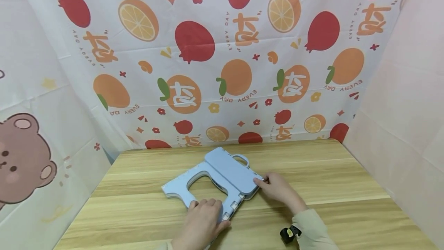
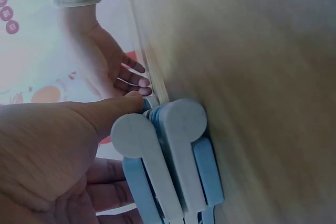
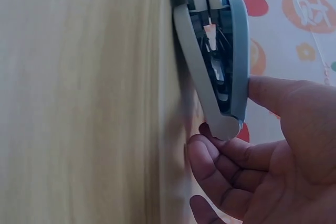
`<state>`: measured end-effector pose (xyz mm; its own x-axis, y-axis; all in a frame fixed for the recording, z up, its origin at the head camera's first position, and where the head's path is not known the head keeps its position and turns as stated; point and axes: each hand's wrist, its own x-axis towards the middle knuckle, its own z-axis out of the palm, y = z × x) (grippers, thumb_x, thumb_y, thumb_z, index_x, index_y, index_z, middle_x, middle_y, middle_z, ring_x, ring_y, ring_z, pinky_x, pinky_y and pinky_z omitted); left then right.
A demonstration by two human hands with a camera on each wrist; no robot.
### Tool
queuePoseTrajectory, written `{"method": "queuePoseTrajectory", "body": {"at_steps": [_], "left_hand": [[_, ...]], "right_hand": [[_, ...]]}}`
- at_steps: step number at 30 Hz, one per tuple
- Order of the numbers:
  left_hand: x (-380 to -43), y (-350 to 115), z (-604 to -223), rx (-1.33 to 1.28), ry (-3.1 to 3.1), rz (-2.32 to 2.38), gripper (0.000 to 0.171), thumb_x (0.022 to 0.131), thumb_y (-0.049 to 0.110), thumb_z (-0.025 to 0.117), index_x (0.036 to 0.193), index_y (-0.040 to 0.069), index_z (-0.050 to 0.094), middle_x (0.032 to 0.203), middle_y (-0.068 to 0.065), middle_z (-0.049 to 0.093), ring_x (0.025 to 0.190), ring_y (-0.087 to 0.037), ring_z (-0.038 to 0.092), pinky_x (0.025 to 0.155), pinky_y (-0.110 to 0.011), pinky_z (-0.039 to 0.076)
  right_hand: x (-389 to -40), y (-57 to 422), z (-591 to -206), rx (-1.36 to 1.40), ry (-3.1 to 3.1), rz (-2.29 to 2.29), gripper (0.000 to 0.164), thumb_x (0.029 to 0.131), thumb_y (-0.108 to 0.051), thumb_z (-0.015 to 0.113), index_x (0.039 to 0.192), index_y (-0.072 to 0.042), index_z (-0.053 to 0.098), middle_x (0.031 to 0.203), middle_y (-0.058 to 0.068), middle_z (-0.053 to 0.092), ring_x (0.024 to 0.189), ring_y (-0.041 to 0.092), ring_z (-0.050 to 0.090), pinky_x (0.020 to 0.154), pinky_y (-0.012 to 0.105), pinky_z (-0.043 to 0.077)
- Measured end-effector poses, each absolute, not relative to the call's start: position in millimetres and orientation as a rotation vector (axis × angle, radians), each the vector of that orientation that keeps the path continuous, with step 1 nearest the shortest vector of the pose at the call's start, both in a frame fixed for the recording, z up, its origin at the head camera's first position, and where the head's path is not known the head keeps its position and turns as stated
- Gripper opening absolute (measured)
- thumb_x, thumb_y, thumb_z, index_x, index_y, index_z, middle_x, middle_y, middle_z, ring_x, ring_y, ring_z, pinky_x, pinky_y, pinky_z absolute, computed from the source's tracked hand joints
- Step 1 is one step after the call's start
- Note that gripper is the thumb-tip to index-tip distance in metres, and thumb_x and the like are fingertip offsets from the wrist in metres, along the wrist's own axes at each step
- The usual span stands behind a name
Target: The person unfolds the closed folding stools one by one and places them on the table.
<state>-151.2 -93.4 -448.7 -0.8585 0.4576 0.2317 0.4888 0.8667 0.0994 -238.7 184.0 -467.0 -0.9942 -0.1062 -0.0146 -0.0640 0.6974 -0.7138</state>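
Observation:
A light blue plastic folding stool point(image 1: 230, 171), folded flat, lies slanted on the table. It has an oval opening between its legs and a small loop handle point(image 1: 247, 160) on its far side. My left hand point(image 1: 202, 219) grips the near leg part, thumb along the hinged edge. In the left wrist view that thumb lies beside the stool's rounded grey-white ends point(image 2: 184, 124). At the right corner of the seat panel, my right hand point(image 1: 277, 190) pinches the edge, thumb on top and fingers beneath. The right wrist view shows the panels point(image 3: 240, 51) slightly apart there, with dark gaps inside.
The wood-grain table point(image 1: 312, 211) spreads around the stool. Behind it hangs a white cloth point(image 1: 211, 122) with fruit prints, and pale cloths hang at both sides. A black strapped device point(image 1: 290, 233) sits at the right sleeve.

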Motion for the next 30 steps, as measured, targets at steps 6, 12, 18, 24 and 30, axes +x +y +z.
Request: {"method": "queuePoseTrajectory", "body": {"at_steps": [6, 12, 18, 24, 30], "left_hand": [[-151, -86, -447, -0.760, -2.855, -0.259, 0.044, 0.090, 0.059, 0.079, 0.102, 0.018, 0.070, 0.098, 0.003, 0.073, 0.091, -0.022, 0.069, 0.073, -0.035, 0.038], [-152, -80, -443, -0.787, -2.862, -0.292, 0.043, 0.091, 0.059, 0.078, 0.105, 0.019, 0.069, 0.098, 0.005, 0.073, 0.091, -0.019, 0.068, 0.072, -0.034, 0.036], [-151, -76, -440, -0.818, -2.835, -0.360, 0.044, 0.093, 0.057, 0.078, 0.114, 0.019, 0.069, 0.105, 0.005, 0.074, 0.094, -0.017, 0.067, 0.072, -0.032, 0.035], [-152, -75, -440, -0.857, -2.789, -0.421, 0.045, 0.094, 0.058, 0.076, 0.116, 0.019, 0.068, 0.110, 0.005, 0.074, 0.095, -0.013, 0.067, 0.072, -0.029, 0.032], [-152, -74, -438, -0.888, -2.767, -0.472, 0.048, 0.097, 0.058, 0.073, 0.122, 0.017, 0.068, 0.114, 0.003, 0.075, 0.099, -0.013, 0.068, 0.074, -0.030, 0.037]], "right_hand": [[-233, 197, -460, -0.131, 2.814, -1.208, 0.041, 0.106, -0.041, 0.068, 0.076, -0.013, 0.058, 0.066, -0.001, 0.053, 0.060, 0.014, 0.045, 0.058, 0.029, 0.038], [-229, 212, -446, -0.157, 2.790, -1.273, 0.036, 0.106, -0.039, 0.068, 0.087, -0.007, 0.065, 0.075, 0.003, 0.061, 0.067, 0.015, 0.052, 0.062, 0.028, 0.043], [-225, 217, -427, -0.122, 2.884, -1.242, 0.032, 0.105, -0.037, 0.070, 0.095, -0.007, 0.069, 0.083, 0.002, 0.062, 0.077, 0.015, 0.054, 0.067, 0.027, 0.045], [-217, 222, -406, -0.132, 2.950, -1.213, 0.032, 0.105, -0.038, 0.071, 0.093, -0.008, 0.070, 0.080, 0.001, 0.062, 0.076, 0.015, 0.053, 0.065, 0.026, 0.044], [-207, 224, -386, -0.113, 2.928, -1.261, 0.033, 0.105, -0.040, 0.070, 0.094, -0.009, 0.069, 0.080, 0.002, 0.069, 0.076, 0.017, 0.062, 0.064, 0.028, 0.046]]}}
